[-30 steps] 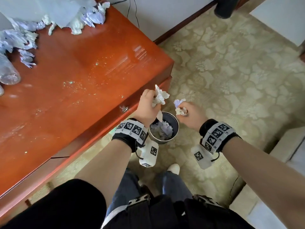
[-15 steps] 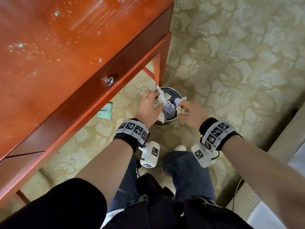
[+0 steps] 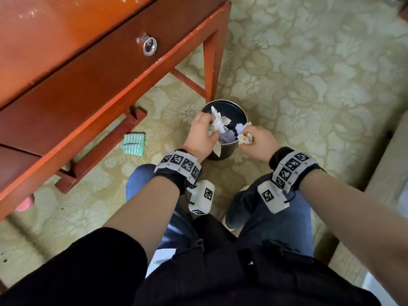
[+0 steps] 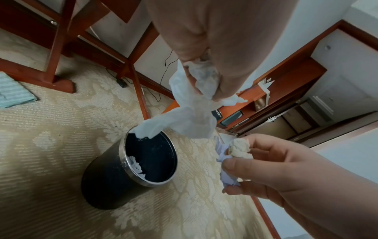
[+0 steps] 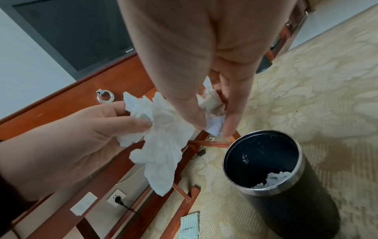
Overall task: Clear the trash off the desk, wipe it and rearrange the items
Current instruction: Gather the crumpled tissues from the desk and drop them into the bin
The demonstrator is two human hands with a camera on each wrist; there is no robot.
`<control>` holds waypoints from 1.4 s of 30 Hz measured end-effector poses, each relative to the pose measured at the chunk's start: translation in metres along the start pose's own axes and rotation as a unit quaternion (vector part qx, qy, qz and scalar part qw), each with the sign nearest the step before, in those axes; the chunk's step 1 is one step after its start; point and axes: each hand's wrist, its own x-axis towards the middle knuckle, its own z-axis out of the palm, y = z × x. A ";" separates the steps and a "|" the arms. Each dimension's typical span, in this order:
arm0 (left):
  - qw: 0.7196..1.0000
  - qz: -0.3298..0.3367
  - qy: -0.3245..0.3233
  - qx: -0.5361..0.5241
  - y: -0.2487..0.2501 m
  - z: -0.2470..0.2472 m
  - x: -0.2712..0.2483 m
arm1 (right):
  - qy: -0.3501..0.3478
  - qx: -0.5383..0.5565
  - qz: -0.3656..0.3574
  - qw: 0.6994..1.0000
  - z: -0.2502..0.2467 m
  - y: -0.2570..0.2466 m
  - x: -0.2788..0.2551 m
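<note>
A black round bin (image 3: 239,111) (image 4: 106,182) (image 5: 286,202) with a metal rim stands on the carpet by the desk leg, some crumpled paper inside. My left hand (image 3: 202,138) (image 5: 85,129) grips a large crumpled white tissue (image 3: 218,123) (image 4: 190,116) (image 5: 161,145) over the bin's near rim. My right hand (image 3: 256,140) (image 4: 276,166) pinches a small wad of tissue (image 3: 245,138) (image 4: 239,148) (image 5: 212,113) just above the bin's right side. The red wooden desk (image 3: 66,62) fills the upper left.
A folded green cloth (image 3: 134,144) (image 4: 12,92) (image 5: 190,226) lies on the carpet under the desk. A ring pull (image 3: 149,46) hangs on the drawer front. A desk leg (image 3: 209,62) stands just behind the bin. A wall socket (image 5: 116,197) with a plug sits below the desk.
Both hands have gone down with their tissues, from desk-edge height to just over the bin's opening. The view has tilted down; the desk top's trash is out of sight.
</note>
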 end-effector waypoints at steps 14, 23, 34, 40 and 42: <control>1.000 0.011 -0.003 -0.001 0.004 0.009 0.015 | 0.032 -0.009 -0.001 0.999 -0.008 0.005 0.003; 1.000 -0.021 -0.014 -0.013 -0.009 0.030 0.081 | -0.008 -0.003 0.022 1.000 -0.013 0.020 0.063; 0.995 -0.081 -0.058 0.001 -0.044 0.057 0.147 | -0.060 0.003 0.049 0.997 0.002 0.038 0.146; 0.992 -0.104 -0.066 0.005 -0.065 0.080 0.164 | -0.070 0.037 0.076 0.994 0.010 0.048 0.178; 0.990 -0.116 -0.077 -0.005 -0.073 0.090 0.170 | -0.074 0.050 0.090 0.992 0.015 0.052 0.188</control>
